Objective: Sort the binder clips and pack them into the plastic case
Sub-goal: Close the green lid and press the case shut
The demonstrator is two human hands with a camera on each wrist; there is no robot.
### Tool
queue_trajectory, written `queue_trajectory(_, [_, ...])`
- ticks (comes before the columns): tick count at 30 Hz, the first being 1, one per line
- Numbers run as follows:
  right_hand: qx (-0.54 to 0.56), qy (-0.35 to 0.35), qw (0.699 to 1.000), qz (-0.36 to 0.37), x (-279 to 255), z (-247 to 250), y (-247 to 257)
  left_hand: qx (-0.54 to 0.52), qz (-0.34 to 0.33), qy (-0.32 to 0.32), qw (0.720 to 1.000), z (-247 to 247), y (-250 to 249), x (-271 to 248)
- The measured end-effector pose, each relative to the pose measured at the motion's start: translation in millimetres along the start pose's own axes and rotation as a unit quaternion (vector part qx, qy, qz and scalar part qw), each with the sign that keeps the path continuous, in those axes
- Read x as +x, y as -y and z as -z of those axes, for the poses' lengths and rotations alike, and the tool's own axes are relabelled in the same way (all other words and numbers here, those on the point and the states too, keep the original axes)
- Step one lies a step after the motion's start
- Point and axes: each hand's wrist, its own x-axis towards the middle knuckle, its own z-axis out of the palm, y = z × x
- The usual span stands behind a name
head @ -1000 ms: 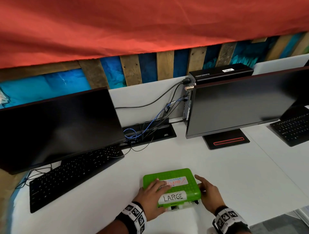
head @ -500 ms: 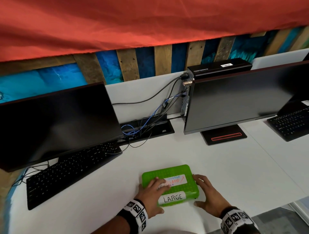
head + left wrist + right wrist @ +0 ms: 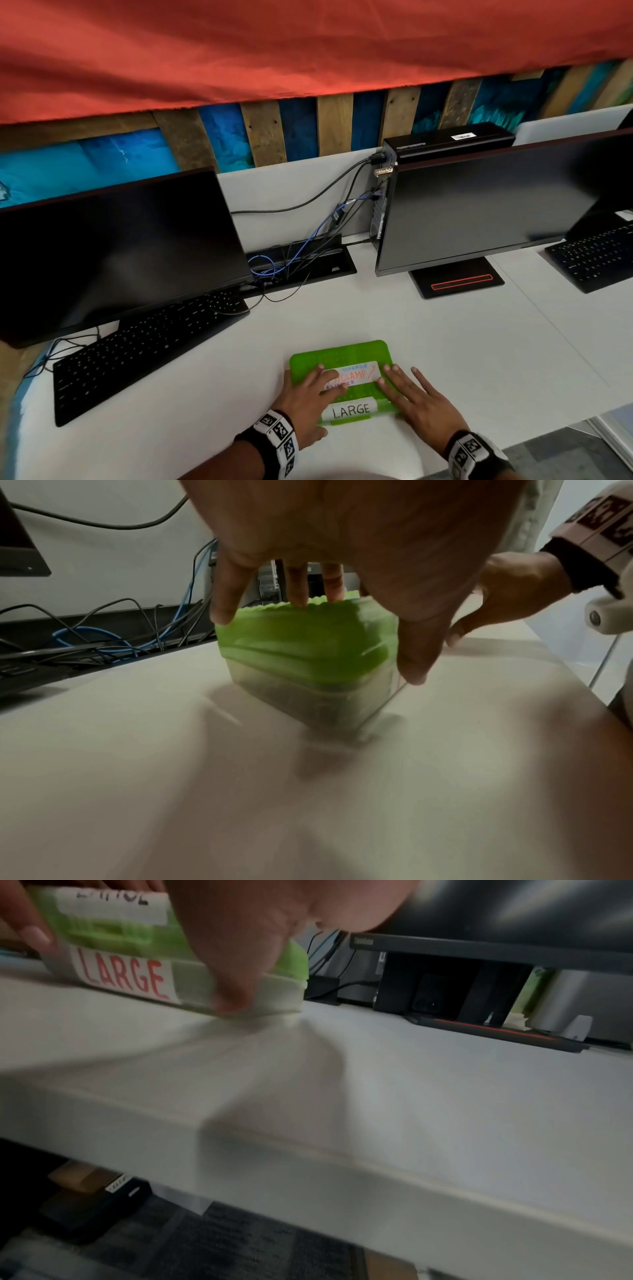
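The plastic case (image 3: 342,353) has a green lid and a clear base and lies shut on the white desk (image 3: 479,359) near its front edge. A "LARGE" label (image 3: 350,409) sits on the lid and another on the front wall (image 3: 123,974). My left hand (image 3: 308,394) holds the case's left part, fingers over the lid and thumb down the near side. My right hand (image 3: 411,394) lies flat on the lid's right part with straight fingers, and its thumb (image 3: 232,988) touches the front wall. Dark contents (image 3: 325,704) show dimly through the base; no loose binder clips are in view.
A black keyboard (image 3: 144,346) and monitor (image 3: 113,250) stand at the left. A second monitor (image 3: 479,212) on a black foot (image 3: 455,279) stands at the right. A cable tray (image 3: 301,260) runs behind. Another keyboard (image 3: 596,257) lies far right. The desk's front edge (image 3: 377,1164) is close.
My right hand has moved from the case's right edge up onto the lid and now lies flat there. The left hand has stayed on the lid.
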Motion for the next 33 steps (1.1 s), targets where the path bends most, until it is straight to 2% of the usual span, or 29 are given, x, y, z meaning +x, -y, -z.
queue_trajectory(5, [-0.025,-0.013,0.999,0.021,6,6,0,-0.019,0.012,-0.014,1.000,1,-3,0])
queue_trajectory(9, [0.030,-0.042,0.996,0.076,14,16,13,-0.031,0.016,-0.018,0.999,4,-5,3])
queue_trajectory(18, [0.000,-0.085,0.995,0.059,46,18,40,-0.022,0.033,-0.041,0.998,-1,-8,7])
queue_trajectory(21, [-0.001,-0.077,0.995,0.060,50,23,37,-0.005,0.054,-0.022,0.998,-6,-8,7])
queue_trajectory(23, [0.006,-0.073,0.996,0.054,52,24,38,0.021,0.062,-0.058,0.996,-13,-8,9])
queue_trajectory(27, [0.008,-0.068,0.996,0.055,53,24,37,0.025,0.059,-0.082,0.995,-20,-3,14])
queue_trajectory(33, [0.003,-0.081,0.993,0.082,43,25,29,0.005,0.086,-0.064,0.994,-32,-2,16])
